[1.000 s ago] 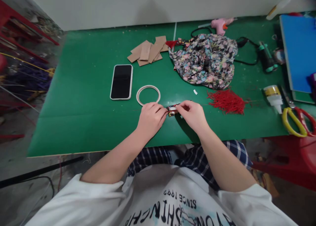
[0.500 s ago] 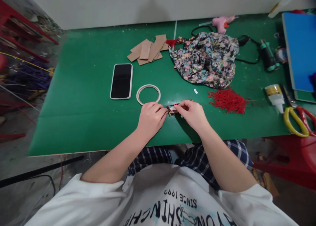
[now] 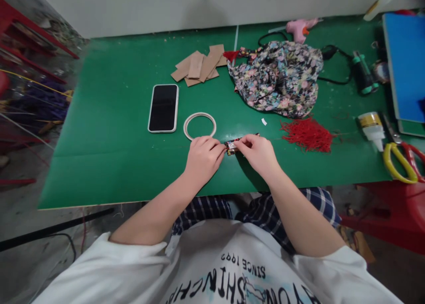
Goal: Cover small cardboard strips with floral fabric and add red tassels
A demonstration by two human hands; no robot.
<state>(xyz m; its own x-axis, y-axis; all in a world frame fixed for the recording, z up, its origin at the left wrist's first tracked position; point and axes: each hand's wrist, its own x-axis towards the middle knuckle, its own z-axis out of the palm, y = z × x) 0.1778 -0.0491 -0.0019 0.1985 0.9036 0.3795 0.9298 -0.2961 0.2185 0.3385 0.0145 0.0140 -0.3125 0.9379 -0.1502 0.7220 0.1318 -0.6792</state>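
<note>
Between my hands, near the table's front edge, is a small flat piece covered in dark patterned fabric (image 3: pixel 231 152), with a pale strip showing along its top. My left hand (image 3: pixel 205 159) pinches its left end, fingers curled together. From the other side my right hand (image 3: pixel 259 152) has thumb and forefinger closed on it at the pale strip. My fingers hide much of the piece. Just beyond my left hand lies a roll of narrow white tape (image 3: pixel 186 128). A small white scrap (image 3: pixel 264 121) rests beyond my right hand.
On the green table (image 3: pixel 113 118) lie a phone (image 3: pixel 164 108), cardboard strips (image 3: pixel 202 67), floral fabric (image 3: pixel 279 80) and red tassel threads (image 3: pixel 307 135). At right are a pink glue gun (image 3: pixel 299 29), a glue bottle (image 3: pixel 372 129), scissors (image 3: pixel 400 162) and a blue board (image 3: pixel 407 65).
Both hands stay almost where they were, pinching the same fabric-covered piece. The view has shifted very slightly; the objects on the table have not moved.
</note>
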